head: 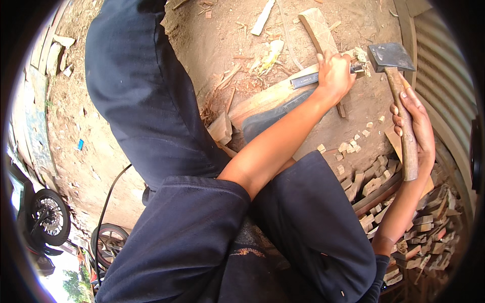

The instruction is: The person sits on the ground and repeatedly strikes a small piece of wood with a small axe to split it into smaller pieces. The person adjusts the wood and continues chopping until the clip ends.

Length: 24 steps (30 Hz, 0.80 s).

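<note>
My left hand is closed around a dark metal chisel that bears writing. Its flat end lies over a pale length of wood. Frayed fibres stick out beside the hand at the tool's other end. In my right hand is a hammer with a wooden handle, its dark block-shaped metal head just right of the chisel and apart from it. A dark grey flat thing with ridges lies alongside the pale wood, partly hidden by my left forearm.
Beyond my left hand lies a wooden block with crossed lines. Wood shavings and small cut cubes litter the dirt. A pile of offcuts and a corrugated metal sheet flank the right. Motorcycle wheels show at left.
</note>
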Each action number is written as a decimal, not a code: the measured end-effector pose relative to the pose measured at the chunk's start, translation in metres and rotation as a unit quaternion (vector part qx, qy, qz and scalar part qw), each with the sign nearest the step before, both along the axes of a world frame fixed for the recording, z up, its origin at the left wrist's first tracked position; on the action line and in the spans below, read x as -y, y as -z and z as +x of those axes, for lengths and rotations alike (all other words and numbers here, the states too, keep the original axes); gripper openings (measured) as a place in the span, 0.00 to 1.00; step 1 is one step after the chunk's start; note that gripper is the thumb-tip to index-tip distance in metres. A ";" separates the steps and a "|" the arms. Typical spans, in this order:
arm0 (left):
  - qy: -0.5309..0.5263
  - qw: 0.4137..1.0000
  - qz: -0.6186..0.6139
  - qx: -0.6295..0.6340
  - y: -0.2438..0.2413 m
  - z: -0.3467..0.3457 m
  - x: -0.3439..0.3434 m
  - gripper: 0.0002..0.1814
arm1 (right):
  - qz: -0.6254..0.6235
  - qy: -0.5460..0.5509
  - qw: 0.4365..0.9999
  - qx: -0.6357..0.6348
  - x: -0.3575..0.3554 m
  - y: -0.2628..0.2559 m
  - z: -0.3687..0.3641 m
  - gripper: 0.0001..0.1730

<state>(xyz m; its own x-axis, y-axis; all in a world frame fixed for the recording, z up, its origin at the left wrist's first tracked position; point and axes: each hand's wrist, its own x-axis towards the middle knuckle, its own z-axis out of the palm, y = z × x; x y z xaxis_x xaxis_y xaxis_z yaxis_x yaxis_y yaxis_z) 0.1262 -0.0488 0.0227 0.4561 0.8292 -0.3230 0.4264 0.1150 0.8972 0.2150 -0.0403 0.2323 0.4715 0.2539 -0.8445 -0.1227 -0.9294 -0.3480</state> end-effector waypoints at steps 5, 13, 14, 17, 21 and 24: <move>-0.026 0.990 0.136 -0.024 0.013 0.002 0.010 0.22 | 0.062 0.001 0.995 0.076 -0.003 -0.004 0.017 0.33; 0.028 0.999 0.018 -0.025 0.024 0.007 0.012 0.38 | -0.044 -0.105 0.993 -0.020 -0.003 0.015 0.005 0.34; 0.038 0.999 0.020 -0.032 0.027 0.006 0.013 0.37 | -0.024 -0.064 0.997 -0.040 -0.003 0.014 0.009 0.33; 0.067 0.996 -0.039 -0.032 0.018 0.002 0.006 0.36 | 0.006 -0.010 1.000 -0.013 -0.002 0.006 0.009 0.33; 0.051 0.998 -0.032 -0.025 0.018 0.003 0.006 0.33 | 0.039 -0.037 0.996 0.070 -0.010 0.006 0.014 0.34; 0.072 0.995 -0.071 -0.024 0.019 0.005 0.006 0.32 | 0.008 -0.088 0.991 0.100 -0.006 0.022 0.009 0.35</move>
<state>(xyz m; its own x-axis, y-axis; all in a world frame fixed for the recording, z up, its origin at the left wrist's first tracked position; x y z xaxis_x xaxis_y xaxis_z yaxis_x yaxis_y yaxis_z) 0.1308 -0.0550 0.0042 0.5484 0.7008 -0.4562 0.4900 0.1728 0.8544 0.2242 -0.0347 0.2102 0.5763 0.3592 -0.7340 0.1127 -0.9246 -0.3640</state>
